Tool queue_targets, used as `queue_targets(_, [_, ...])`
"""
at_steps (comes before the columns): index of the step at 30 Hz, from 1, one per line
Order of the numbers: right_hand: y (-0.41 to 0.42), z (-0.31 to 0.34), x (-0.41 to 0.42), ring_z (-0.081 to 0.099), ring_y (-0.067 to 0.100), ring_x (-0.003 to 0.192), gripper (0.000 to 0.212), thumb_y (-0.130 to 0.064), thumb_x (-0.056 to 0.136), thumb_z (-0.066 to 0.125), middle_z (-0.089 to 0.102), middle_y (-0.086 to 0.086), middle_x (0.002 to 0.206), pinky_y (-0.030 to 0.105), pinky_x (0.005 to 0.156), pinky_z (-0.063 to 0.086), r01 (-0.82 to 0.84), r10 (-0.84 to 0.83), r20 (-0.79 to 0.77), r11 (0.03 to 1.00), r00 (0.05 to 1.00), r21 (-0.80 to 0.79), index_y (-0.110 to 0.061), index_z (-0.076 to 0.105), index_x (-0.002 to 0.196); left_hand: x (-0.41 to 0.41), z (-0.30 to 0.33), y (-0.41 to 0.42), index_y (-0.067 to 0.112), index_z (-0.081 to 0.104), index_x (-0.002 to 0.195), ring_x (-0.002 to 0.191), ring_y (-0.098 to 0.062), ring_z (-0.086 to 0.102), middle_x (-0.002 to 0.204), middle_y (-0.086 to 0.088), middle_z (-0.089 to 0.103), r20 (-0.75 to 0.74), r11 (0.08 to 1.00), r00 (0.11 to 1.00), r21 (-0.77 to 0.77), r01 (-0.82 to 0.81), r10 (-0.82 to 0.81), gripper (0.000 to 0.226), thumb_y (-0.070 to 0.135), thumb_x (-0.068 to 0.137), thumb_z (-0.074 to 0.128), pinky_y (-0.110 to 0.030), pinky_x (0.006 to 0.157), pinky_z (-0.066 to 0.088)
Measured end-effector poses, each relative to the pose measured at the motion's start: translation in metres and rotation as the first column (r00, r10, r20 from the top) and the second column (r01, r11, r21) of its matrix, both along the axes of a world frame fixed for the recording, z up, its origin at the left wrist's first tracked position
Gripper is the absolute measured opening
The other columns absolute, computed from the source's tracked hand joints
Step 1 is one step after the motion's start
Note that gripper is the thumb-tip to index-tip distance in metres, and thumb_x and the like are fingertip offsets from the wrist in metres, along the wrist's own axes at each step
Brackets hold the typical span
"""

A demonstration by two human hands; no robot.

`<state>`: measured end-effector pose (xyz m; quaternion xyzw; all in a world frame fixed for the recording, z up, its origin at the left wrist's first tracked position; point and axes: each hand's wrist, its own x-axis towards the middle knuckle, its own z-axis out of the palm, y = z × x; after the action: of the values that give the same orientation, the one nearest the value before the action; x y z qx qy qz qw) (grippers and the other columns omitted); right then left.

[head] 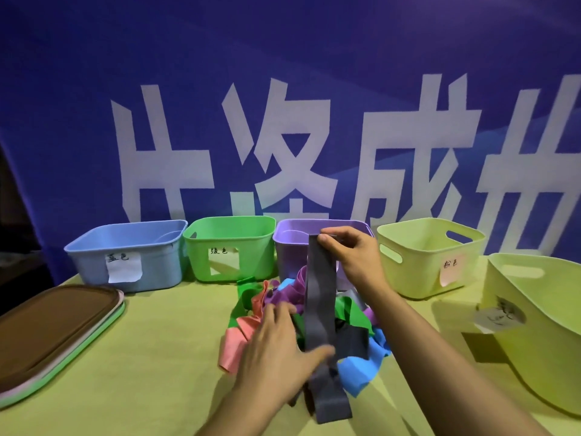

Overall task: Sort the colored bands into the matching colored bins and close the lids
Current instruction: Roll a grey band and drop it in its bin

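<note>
A tangled pile of colored bands [349, 313] lies mid-table, in pink, green, purple, blue and dark grey. My right hand [352, 253] pinches the top end of a long dark grey band [319, 306] and holds it up in front of the purple bin [290, 240]. My left hand [279, 347] rests on the pile with fingers spread, its thumb against the grey band's lower part. Open bins stand along the back: blue bin [125, 256], green bin [229, 247], purple, and a pale yellow bin [430, 256]. Another pale yellow bin [534, 325] sits at right.
A stack of lids [53, 338], brown on top with pink and green beneath, lies at the table's left edge. Paper labels hang on the bins' fronts. A blue banner with large white characters hangs behind the bins.
</note>
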<state>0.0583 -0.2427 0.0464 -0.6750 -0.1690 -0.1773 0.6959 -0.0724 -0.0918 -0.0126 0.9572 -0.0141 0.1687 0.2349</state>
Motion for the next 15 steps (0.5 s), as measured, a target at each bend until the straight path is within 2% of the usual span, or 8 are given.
queue_targets(2, [0.001, -0.005, -0.001, 0.072, 0.007, 0.084, 0.011, -0.011, 0.085, 0.080, 0.079, -0.003, 0.088, 0.029, 0.082, 0.059, -0.028, 0.028, 0.018, 0.999, 0.999, 0.018, -0.017, 0.079, 0.094, 0.023, 0.011, 0.006, 0.037, 0.048, 0.123, 0.114, -0.005, 0.058, 0.123, 0.020, 0.051, 0.125, 0.960, 0.990, -0.262, 0.095, -0.064, 0.062, 0.075, 0.078, 0.066, -0.030, 0.094, 0.047])
queue_targets(4, [0.003, -0.010, -0.001, 0.071, 0.005, 0.082, 0.014, -0.007, 0.086, 0.079, 0.079, -0.006, 0.086, 0.023, 0.079, 0.055, -0.041, 0.039, 0.057, 0.998, 0.998, 0.040, -0.019, 0.078, 0.092, 0.050, 0.019, 0.007, 0.036, 0.058, 0.118, 0.104, -0.001, 0.064, 0.115, 0.018, 0.065, 0.244, 0.765, 0.962, -0.593, 0.250, -0.124, 0.050, 0.068, 0.081, 0.065, -0.028, 0.091, 0.052])
queue_targets(5, [0.006, -0.013, -0.002, 0.071, 0.003, 0.082, 0.016, -0.006, 0.086, 0.079, 0.079, -0.008, 0.086, 0.019, 0.078, 0.054, -0.043, 0.039, 0.078, 0.998, 0.996, 0.050, -0.020, 0.077, 0.092, 0.063, 0.022, 0.005, 0.036, 0.061, 0.117, 0.103, 0.001, 0.065, 0.113, 0.017, 0.069, 0.286, 0.667, 0.946, -0.677, 0.313, -0.153, 0.045, 0.063, 0.082, 0.064, -0.023, 0.089, 0.052])
queue_targets(7, [0.010, -0.020, -0.001, 0.071, 0.002, 0.083, 0.016, -0.004, 0.085, 0.078, 0.078, -0.009, 0.085, 0.015, 0.077, 0.053, -0.049, 0.040, 0.113, 0.996, 0.993, 0.079, -0.018, 0.076, 0.093, 0.087, 0.026, 0.000, 0.033, 0.066, 0.114, 0.105, -0.001, 0.067, 0.113, 0.013, 0.072, 0.362, 0.574, 0.918, -0.722, 0.388, -0.165, 0.035, 0.053, 0.085, 0.065, -0.017, 0.088, 0.051])
queue_targets(10, [0.013, -0.032, 0.001, 0.071, 0.003, 0.082, 0.013, -0.002, 0.085, 0.077, 0.078, -0.006, 0.085, 0.016, 0.076, 0.054, -0.053, 0.039, 0.134, 0.993, 0.990, 0.105, -0.011, 0.076, 0.095, 0.110, 0.020, 0.001, 0.022, 0.075, 0.105, 0.101, -0.006, 0.069, 0.109, 0.000, 0.074, 0.430, 0.552, 0.891, -0.712, 0.435, -0.146, 0.029, 0.043, 0.086, 0.068, -0.015, 0.084, 0.051])
queue_targets(15, [0.015, -0.048, 0.008, 0.070, 0.009, 0.081, 0.012, -0.008, 0.084, 0.079, 0.078, 0.003, 0.090, 0.016, 0.070, 0.053, -0.071, 0.056, 0.135, 0.992, 0.989, 0.104, -0.017, 0.077, 0.092, 0.127, 0.006, 0.009, 0.037, 0.079, 0.087, 0.086, -0.009, 0.071, 0.089, 0.005, 0.078, 0.460, 0.514, 0.878, -0.726, 0.456, -0.129, 0.010, 0.042, 0.086, 0.070, -0.030, 0.083, 0.057])
